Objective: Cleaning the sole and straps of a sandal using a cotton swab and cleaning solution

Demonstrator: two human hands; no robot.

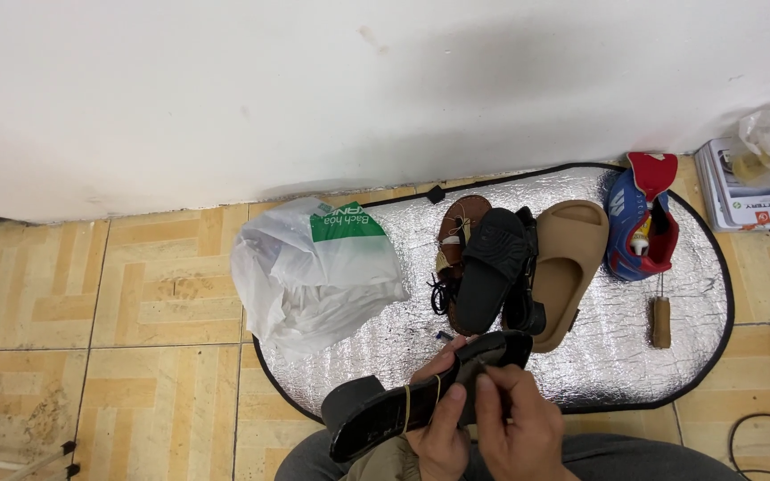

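Over the lap, left hand [438, 428] grips a black heeled shoe [412, 396] sole-up, rubber band [407, 408] around it. Right hand [514, 428] pinches at the sole near the toe. Beyond on the foil mat [617, 356]: black sandals [492, 267], tan slide [568, 258], plastic bag [314, 272].

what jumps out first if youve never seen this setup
First the shiny silver mat on the tiled floor, with a row of footwear along its top: a black slide, a tan slide and a blue and red shoe. At the bottom, the left hand and right hand hold a black heeled shoe. A crumpled white plastic bag lies at the mat's left edge.
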